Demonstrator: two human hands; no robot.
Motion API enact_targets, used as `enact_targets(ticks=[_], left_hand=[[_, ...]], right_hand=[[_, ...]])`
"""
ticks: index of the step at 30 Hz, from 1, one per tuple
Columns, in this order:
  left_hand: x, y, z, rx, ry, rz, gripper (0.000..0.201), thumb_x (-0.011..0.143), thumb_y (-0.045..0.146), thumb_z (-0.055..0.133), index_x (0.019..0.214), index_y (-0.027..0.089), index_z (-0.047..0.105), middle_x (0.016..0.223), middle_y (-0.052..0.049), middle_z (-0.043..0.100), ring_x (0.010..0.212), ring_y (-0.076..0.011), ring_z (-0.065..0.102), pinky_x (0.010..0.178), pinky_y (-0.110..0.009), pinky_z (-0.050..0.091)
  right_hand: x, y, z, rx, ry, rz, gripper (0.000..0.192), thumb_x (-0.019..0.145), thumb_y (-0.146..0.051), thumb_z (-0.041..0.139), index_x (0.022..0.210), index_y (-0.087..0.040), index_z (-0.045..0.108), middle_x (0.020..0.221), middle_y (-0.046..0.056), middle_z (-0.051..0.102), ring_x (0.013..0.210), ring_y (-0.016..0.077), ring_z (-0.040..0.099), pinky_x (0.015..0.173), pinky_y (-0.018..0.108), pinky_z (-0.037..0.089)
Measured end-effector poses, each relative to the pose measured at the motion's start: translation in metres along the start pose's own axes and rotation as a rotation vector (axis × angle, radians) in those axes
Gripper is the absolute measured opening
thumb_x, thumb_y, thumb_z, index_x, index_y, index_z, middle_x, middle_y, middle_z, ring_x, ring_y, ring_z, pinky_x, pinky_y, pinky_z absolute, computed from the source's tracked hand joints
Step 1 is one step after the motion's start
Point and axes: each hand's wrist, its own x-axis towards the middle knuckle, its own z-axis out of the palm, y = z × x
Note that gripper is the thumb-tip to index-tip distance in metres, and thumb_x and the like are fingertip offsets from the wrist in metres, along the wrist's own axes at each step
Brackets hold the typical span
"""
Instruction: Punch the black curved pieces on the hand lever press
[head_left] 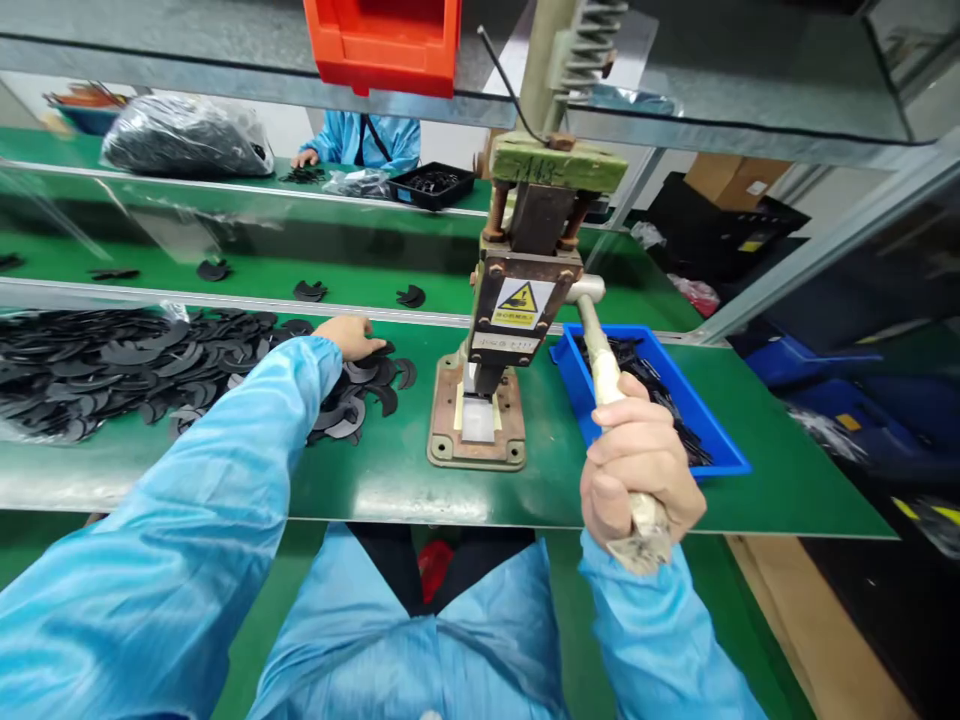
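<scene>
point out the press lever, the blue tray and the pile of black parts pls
press lever [606, 372], head view, on the wrapped shaft just above the right hand [637, 470] that grips it
blue tray [721, 440], head view, on its right rim
pile of black parts [112, 365], head view, on the middle of the heap

Left hand [349, 335]: arm in blue sleeve stretched forward, palm down, fingers lowered. Right hand [637, 470]: closed in a fist, knuckles up, forearm drawn near the body.

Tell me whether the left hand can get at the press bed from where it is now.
Probably yes. The left hand rests on the black cut pieces just left of the press bed, with only bare green table between; the right hand holds the lever clear.
</scene>
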Motion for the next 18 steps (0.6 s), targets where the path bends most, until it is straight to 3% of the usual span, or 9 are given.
enact_targets(ticks=[8,12,18], left_hand=[[0.013,0.015,0.005,-0.005,-0.103,-0.005,0.067,0.08,0.06,0.077,0.132,0.019,0.075,0.131,-0.017,0.077,0.12,-0.0349,0.072,0.094,-0.033,0.055],[0.008,0.014,0.006,0.038,-0.05,0.038,0.043,0.093,0.05,0.061,0.114,0.018,0.081,0.122,-0.018,0.079,0.116,-0.0347,0.073,0.093,-0.035,0.054],[-0.007,0.01,0.002,0.079,0.049,0.061,0.04,0.096,0.033,0.057,0.129,0.017,0.074,0.126,-0.019,0.076,0.117,-0.0322,0.071,0.099,-0.035,0.052]], right_hand=[[-0.001,0.004,0.0,-0.019,0.008,-0.034,0.026,0.087,-0.034,0.074,0.067,-0.024,0.061,0.068,-0.003,0.062,0.083,0.0213,0.069,0.11,0.068,0.057],[-0.001,0.004,0.0,-0.005,0.009,-0.036,0.026,0.087,-0.034,0.074,0.067,-0.023,0.061,0.068,-0.002,0.063,0.085,0.022,0.069,0.11,0.068,0.056],[-0.001,0.003,0.002,0.004,0.02,-0.036,0.027,0.088,-0.034,0.073,0.067,-0.023,0.06,0.069,-0.002,0.062,0.087,0.0218,0.068,0.11,0.069,0.055]])
